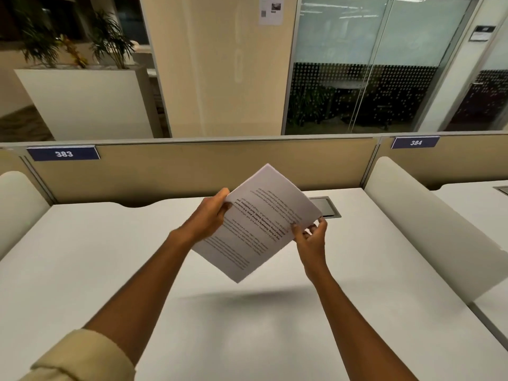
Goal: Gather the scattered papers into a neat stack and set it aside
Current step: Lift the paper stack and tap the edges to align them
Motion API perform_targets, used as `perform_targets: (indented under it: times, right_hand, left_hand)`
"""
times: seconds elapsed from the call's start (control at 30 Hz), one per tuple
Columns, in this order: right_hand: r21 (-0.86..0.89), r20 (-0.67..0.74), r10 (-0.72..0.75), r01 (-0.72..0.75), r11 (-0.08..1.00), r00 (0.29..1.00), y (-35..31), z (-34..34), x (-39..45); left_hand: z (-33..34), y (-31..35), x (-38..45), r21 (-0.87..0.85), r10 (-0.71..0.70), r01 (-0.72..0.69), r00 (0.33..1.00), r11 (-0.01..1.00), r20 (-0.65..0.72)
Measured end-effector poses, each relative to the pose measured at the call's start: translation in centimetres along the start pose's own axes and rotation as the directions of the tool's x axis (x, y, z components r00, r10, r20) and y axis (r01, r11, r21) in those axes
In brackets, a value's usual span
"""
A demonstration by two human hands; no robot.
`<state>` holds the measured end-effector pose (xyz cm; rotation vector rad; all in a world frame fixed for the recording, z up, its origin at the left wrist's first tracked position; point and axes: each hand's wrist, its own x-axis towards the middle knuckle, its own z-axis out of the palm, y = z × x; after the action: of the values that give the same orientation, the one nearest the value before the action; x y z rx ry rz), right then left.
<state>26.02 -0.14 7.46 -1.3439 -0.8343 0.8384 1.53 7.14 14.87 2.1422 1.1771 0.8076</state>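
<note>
A stack of white printed papers (258, 224) is held in the air above the white desk (110, 257), turned diagonally with its text upside down to me. My left hand (210, 215) grips the stack's left edge, thumb on top. My right hand (310, 237) pinches the right edge near its lower corner. The sheets look roughly aligned, with slightly offset edges at the bottom. The stack's shadow falls on the desk below it.
A grey cable hatch (325, 206) is set in the desk behind the papers. A beige partition (192, 166) with labels 383 and 384 closes the back. White rounded dividers (428, 226) flank the desk, with the left one (16, 204) at the edge.
</note>
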Motion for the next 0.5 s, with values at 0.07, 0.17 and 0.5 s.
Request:
perform_targets:
  times: [0.07, 0.17, 0.5]
  right_hand:
    - [-0.036, -0.047, -0.03, 0.029, 0.999, 0.998, -0.7, -0.3, 0.7]
    - [-0.122, -0.066, -0.104, 0.096, 0.988, 0.992, -1.7, -0.5, 1.7]
    - [-0.348, 0.297, -0.228, 0.327, 0.878, 0.927, -5.7, 0.8, 2.4]
  left_hand:
    - [-1.2, 0.8, 0.7, 0.053, 0.041, -0.044, 0.998, 0.998, 0.054]
    - [-2.3, 1.6, 1.3, 0.168, 0.067, -0.086, 0.991, 0.982, 0.118]
    - [-0.4, 1.3, 2.0, 0.343, 0.107, -0.19, 0.963, 0.92, 0.246]
